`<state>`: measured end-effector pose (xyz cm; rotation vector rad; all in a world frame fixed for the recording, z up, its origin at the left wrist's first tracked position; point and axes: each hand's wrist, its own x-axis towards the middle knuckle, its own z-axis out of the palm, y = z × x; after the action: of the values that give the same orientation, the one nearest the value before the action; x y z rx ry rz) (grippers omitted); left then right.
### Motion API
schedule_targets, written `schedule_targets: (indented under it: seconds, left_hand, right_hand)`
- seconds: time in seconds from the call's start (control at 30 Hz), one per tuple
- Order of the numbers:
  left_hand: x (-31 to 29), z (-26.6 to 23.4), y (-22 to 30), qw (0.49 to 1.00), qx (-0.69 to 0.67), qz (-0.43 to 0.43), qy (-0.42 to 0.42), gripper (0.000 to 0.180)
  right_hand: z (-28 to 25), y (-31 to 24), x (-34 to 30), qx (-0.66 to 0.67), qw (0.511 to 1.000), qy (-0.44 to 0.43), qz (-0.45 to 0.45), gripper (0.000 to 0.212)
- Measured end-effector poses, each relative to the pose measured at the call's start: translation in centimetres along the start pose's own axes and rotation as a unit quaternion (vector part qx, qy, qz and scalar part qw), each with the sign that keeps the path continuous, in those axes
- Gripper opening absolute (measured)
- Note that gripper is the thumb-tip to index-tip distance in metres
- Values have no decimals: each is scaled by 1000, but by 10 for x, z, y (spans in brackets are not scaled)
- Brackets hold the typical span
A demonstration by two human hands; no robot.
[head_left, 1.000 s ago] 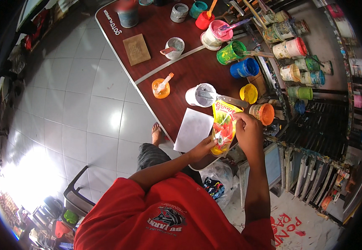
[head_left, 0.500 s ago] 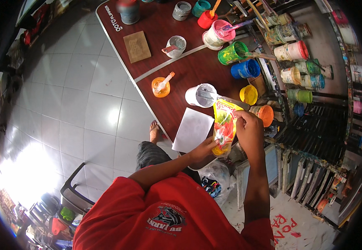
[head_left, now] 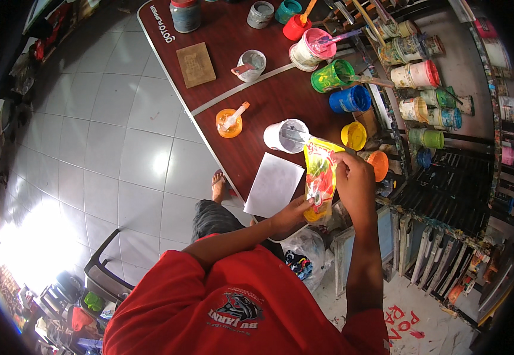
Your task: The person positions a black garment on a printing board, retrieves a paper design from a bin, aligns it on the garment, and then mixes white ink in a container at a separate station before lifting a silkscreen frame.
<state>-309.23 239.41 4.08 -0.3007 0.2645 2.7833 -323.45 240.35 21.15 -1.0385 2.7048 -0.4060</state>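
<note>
Between my two hands is a glossy yellow and red plastic pouch (head_left: 320, 178) with printed pictures on it. My left hand (head_left: 295, 213) pinches its lower left side near the bottom. At the upper right edge, the fingers of my right hand (head_left: 355, 175) are closed on the pouch. Just beyond its top stands a white tub (head_left: 279, 136) with grey-white stuff and a flat tool inside; the pouch hides part of that tool. A stack of white paper (head_left: 273, 185) lies on the table left of the pouch.
On the dark red table (head_left: 209, 127) stand an orange bottle (head_left: 229, 123), a brown board (head_left: 196, 65) and several paint tubs, including a blue one (head_left: 350, 99) and a green one (head_left: 332, 76). A paint rack (head_left: 446, 171) borders the right. A chair (head_left: 106, 269) is at lower left.
The pouch's top edge has shifted slightly and covers more of the flat tool behind it. Both hands keep their hold on the pouch.
</note>
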Motion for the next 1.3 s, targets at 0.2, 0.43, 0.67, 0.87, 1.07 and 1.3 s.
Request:
schedule_targets:
  seconds: [0.2, 0.43, 0.67, 0.87, 1.07, 1.3]
  left_hand:
    - [0, 6, 1, 999, -33, 2, -24, 47]
    - [6, 10, -6, 997, -65, 23, -24, 48]
    - [6, 16, 0, 996, -86, 22, -12, 47]
    - [17, -14, 4, 999, 18, 32, 14, 47]
    - [19, -29, 10, 993, 106, 34, 26, 46]
    - [19, -18, -1, 997, 31, 19, 68, 51]
  right_hand:
    - [0, 1, 5, 10, 1000, 7, -10, 17]
    - [-2, -7, 13, 16, 999, 19, -27, 17]
    - [-6, -8, 14, 2, 1000, 6, -15, 17]
    - [-5, -1, -2, 18, 999, 35, -8, 18]
    - [4, 12, -18, 57, 996, 62, 4, 18]
    - [12, 11, 0, 50, 996, 62, -30, 16]
